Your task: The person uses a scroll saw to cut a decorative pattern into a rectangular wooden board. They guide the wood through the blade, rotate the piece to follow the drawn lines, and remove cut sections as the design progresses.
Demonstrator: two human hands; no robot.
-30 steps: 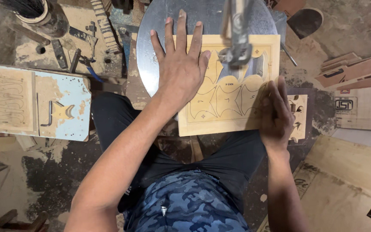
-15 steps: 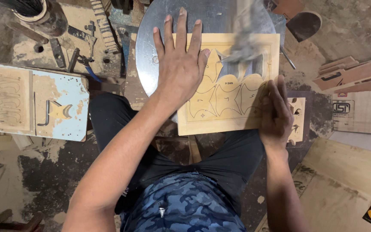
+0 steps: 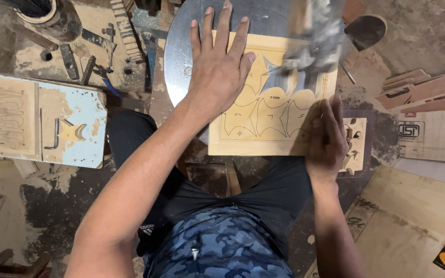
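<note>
The round metal saw table (image 3: 177, 56) is the biggest thing at the work spot, filling the twelve o'clock part of the view, with the dusty workshop floor around it. Lying on it and overhanging toward the person's lap is the pale wooden panel (image 3: 263, 135), marked with pencilled ornament lines inside a border.

At nine o'clock from the panel a second board with blue paint (image 3: 75, 123) rests on a bench, already bearing a cut-out shape. At three o'clock lies a stack of wood offcuts (image 3: 421, 90).

The left hand (image 3: 221, 72) lies flat on the panel's upper left part, fingers spread wide and straight, gripping nothing, just pressing the wood down. The right hand (image 3: 328, 138) sits at the panel's right edge, about four o'clock of the panel's middle, fingers curled partly over the edge; how tightly they clamp it I cannot tell.

The blurred saw head (image 3: 315, 44) stands over the panel's upper right, at one o'clock.

A small fretwork piece (image 3: 355, 146) peeks out beside the right hand.

By my judgement the cutting is early: a couple of dark openings show near the saw, while most pencilled shapes across the middle and bottom remain uncut.
</note>
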